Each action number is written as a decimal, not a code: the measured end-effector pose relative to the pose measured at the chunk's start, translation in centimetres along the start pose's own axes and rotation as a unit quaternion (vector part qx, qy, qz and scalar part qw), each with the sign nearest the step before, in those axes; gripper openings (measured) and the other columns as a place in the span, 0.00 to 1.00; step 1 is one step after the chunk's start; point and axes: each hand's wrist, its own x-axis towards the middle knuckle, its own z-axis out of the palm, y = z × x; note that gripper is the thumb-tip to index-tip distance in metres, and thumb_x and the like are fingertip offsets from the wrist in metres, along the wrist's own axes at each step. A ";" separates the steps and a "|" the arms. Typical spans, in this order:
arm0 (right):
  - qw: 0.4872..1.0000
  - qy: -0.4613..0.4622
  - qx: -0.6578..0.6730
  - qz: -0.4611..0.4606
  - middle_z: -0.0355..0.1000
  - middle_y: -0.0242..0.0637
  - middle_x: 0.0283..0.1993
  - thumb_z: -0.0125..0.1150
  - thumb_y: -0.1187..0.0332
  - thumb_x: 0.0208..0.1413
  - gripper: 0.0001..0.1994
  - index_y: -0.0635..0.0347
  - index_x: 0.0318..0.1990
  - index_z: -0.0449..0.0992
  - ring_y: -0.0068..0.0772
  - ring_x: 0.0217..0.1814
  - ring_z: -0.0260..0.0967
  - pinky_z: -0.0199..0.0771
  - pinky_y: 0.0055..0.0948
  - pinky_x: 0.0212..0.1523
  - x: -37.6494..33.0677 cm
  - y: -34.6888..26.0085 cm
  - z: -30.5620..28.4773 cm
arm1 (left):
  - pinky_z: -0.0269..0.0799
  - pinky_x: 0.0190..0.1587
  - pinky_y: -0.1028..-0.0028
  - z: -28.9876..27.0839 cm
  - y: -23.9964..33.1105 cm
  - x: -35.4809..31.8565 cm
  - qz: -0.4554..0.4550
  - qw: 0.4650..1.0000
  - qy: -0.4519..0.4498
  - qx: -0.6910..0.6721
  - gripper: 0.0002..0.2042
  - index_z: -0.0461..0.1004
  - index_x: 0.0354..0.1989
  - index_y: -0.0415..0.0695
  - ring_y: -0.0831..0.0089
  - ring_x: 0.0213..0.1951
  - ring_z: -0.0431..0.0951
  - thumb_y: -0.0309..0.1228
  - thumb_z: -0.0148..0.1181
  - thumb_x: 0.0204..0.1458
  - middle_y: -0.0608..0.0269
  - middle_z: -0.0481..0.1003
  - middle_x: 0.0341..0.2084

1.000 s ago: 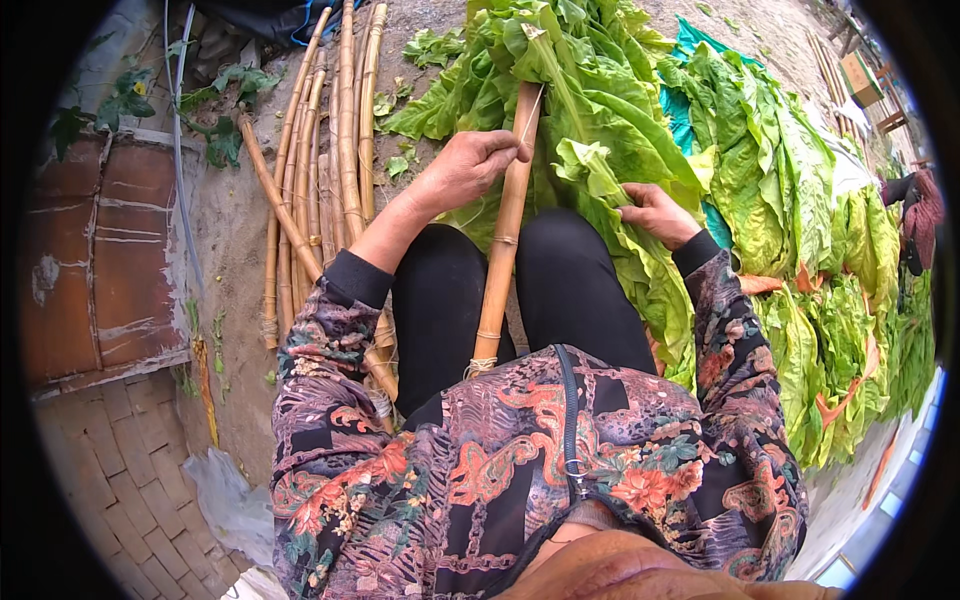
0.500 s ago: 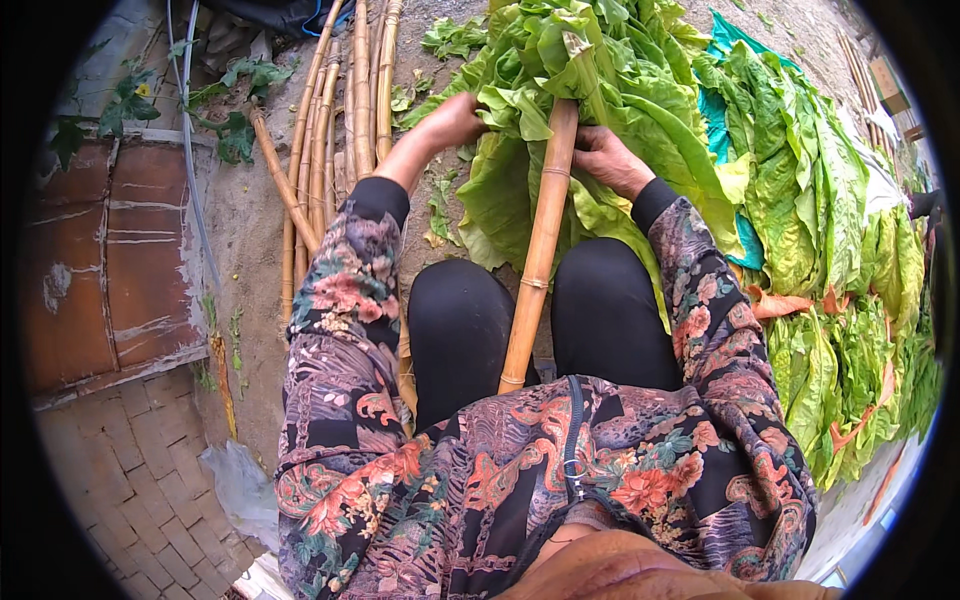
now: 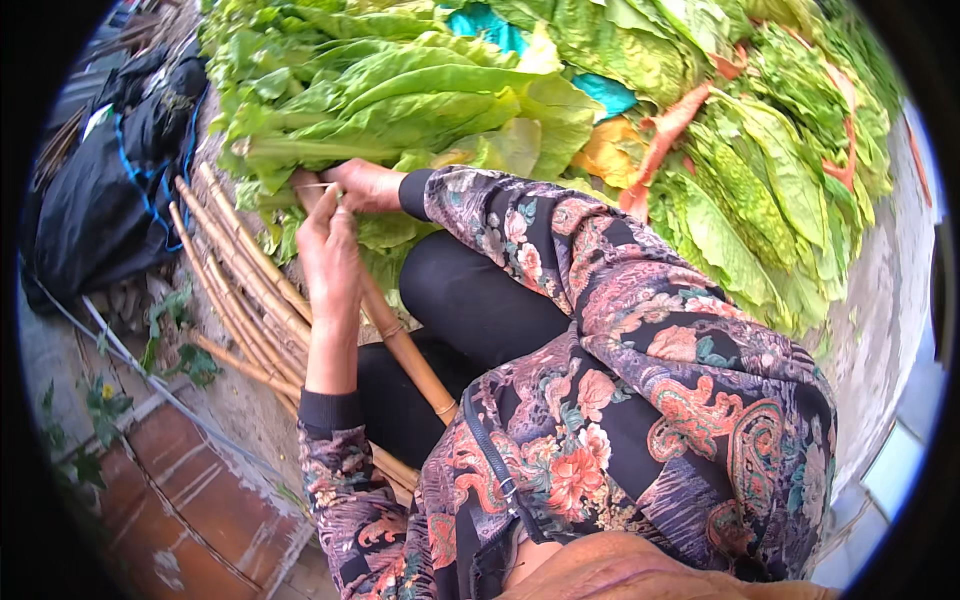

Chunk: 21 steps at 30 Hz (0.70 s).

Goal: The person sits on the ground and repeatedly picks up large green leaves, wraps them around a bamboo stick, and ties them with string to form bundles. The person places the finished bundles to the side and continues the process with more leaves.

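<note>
A bamboo pole (image 3: 395,335) is laid slantwise across the person's lap, its upper end meeting the stalk ends of a bundle of large green leaves (image 3: 400,110) on the ground ahead. The left hand (image 3: 328,252) is closed around the pole near that end, fingers curled over it. The right hand (image 3: 365,185) is pressed to the leaf stalks just beside the pole tip, fingers folded together on them; whether a thin cord is pinched there cannot be told.

The step in hand is judged to be the fixing of leaf stalks to the pole. For the next move, the stalks would need to be kept tight against the pole while the pole is held steady.

The pole is smooth, tan and jointed with darker rings. The leaves are broad, soft and ribbed, pale at the stalks. More loose poles (image 3: 240,290) are laid side by side on the ground at the left knee. Beyond the bundle, a heap of crinkled leaves (image 3: 760,190) is spread toward the right, with teal sheeting (image 3: 485,20) showing under it. A black bag (image 3: 110,190) is slumped at the far left.
</note>
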 end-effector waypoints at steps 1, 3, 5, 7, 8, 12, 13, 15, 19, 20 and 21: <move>0.989 -0.042 -0.101 -0.099 0.72 0.45 0.40 0.59 0.69 0.51 0.12 0.62 0.42 0.74 0.42 0.48 0.69 0.68 0.35 0.47 -1.4 -1.5 -1.5 | 0.56 0.27 0.86 -0.7 -1.7 0.8 0.027 0.998 0.002 0.048 0.18 0.66 0.56 0.32 0.88 0.26 0.61 0.23 0.47 0.58 0.75 0.67 0.27; 0.973 0.015 -0.176 -0.146 0.73 0.41 0.41 0.63 0.66 0.49 0.12 0.57 0.41 0.75 0.43 0.44 0.71 0.72 0.35 0.43 -5.7 -4.1 -6.7 | 0.56 0.26 0.86 -1.3 -2.4 0.9 0.060 0.993 -0.003 0.098 0.18 0.65 0.58 0.34 0.88 0.25 0.58 0.23 0.46 0.58 0.75 0.65 0.26; 0.954 0.085 -0.286 0.000 0.75 0.36 0.33 0.61 0.63 0.53 0.09 0.54 0.40 0.77 0.34 0.33 0.74 0.76 0.30 0.36 -10.4 -3.5 -14.1 | 0.55 0.26 0.86 -2.3 -3.1 1.3 0.054 0.996 -0.003 0.074 0.19 0.64 0.58 0.34 0.88 0.24 0.58 0.23 0.46 0.58 0.76 0.64 0.26; 0.887 0.175 -0.399 0.155 0.77 0.37 0.34 0.56 0.60 0.55 0.10 0.56 0.35 0.78 0.34 0.32 0.75 0.76 0.29 0.38 -17.3 -1.0 -23.6 | 0.60 0.30 0.86 -2.7 -2.6 1.0 0.029 0.998 -0.001 0.055 0.19 0.63 0.58 0.33 0.87 0.28 0.62 0.24 0.47 0.58 0.67 0.72 0.35; 0.835 0.235 -0.458 0.196 0.77 0.38 0.35 0.56 0.60 0.55 0.11 0.54 0.37 0.79 0.37 0.34 0.75 0.75 0.33 0.39 -21.8 -0.2 -28.2 | 0.56 0.27 0.86 -2.7 -2.5 1.2 0.018 0.998 0.000 0.054 0.19 0.64 0.58 0.34 0.88 0.24 0.59 0.24 0.47 0.58 0.71 0.69 0.29; 0.622 0.358 -0.616 0.325 0.76 0.36 0.42 0.57 0.60 0.52 0.11 0.49 0.42 0.78 0.42 0.42 0.73 0.73 0.37 0.43 -36.2 -1.0 -39.1 | 0.48 0.20 0.85 -4.8 -3.6 1.2 0.030 0.997 0.028 0.064 0.19 0.64 0.58 0.35 0.89 0.19 0.52 0.23 0.46 0.58 0.78 0.60 0.20; 0.595 0.368 -0.641 0.315 0.74 0.33 0.48 0.58 0.60 0.51 0.14 0.48 0.44 0.77 0.40 0.47 0.71 0.70 0.39 0.48 -37.5 -2.0 -40.7 | 0.49 0.21 0.85 -5.4 -4.1 1.2 0.033 0.997 0.030 0.070 0.19 0.64 0.58 0.35 0.89 0.19 0.53 0.23 0.46 0.58 0.77 0.62 0.21; 0.539 0.340 -0.688 0.347 0.64 0.31 0.61 0.57 0.59 0.50 0.22 0.45 0.56 0.69 0.40 0.60 0.61 0.59 0.44 0.59 -39.3 -2.3 -44.1 | 0.55 0.24 0.85 -6.4 -5.4 2.5 0.057 0.992 0.037 0.109 0.19 0.64 0.58 0.34 0.88 0.22 0.58 0.24 0.47 0.58 0.72 0.68 0.28; 0.553 0.175 -0.717 0.386 0.57 0.33 0.67 0.59 0.60 0.52 0.32 0.46 0.64 0.56 0.48 0.66 0.54 0.53 0.52 0.63 -37.2 0.0 -46.6 | 0.64 0.37 0.85 -5.6 -3.9 2.9 0.013 0.979 0.038 0.199 0.20 0.63 0.58 0.33 0.85 0.32 0.67 0.24 0.47 0.58 0.61 0.73 0.46; 0.543 0.145 -0.696 0.446 0.55 0.34 0.67 0.59 0.59 0.53 0.32 0.45 0.65 0.54 0.50 0.67 0.52 0.48 0.58 0.63 -35.0 -0.1 -45.3 | 0.65 0.38 0.84 -5.6 -4.3 2.8 0.061 0.975 0.058 0.207 0.20 0.63 0.58 0.33 0.83 0.33 0.68 0.24 0.46 0.57 0.59 0.72 0.49; 0.486 0.114 -0.700 0.511 0.62 0.35 0.62 0.60 0.58 0.51 0.27 0.46 0.59 0.63 0.49 0.64 0.56 0.52 0.55 0.61 -33.6 0.0 -44.9 | 0.63 0.34 0.84 -5.2 -3.8 2.6 0.082 0.967 0.065 0.231 0.19 0.64 0.58 0.33 0.84 0.29 0.66 0.24 0.47 0.57 0.62 0.73 0.43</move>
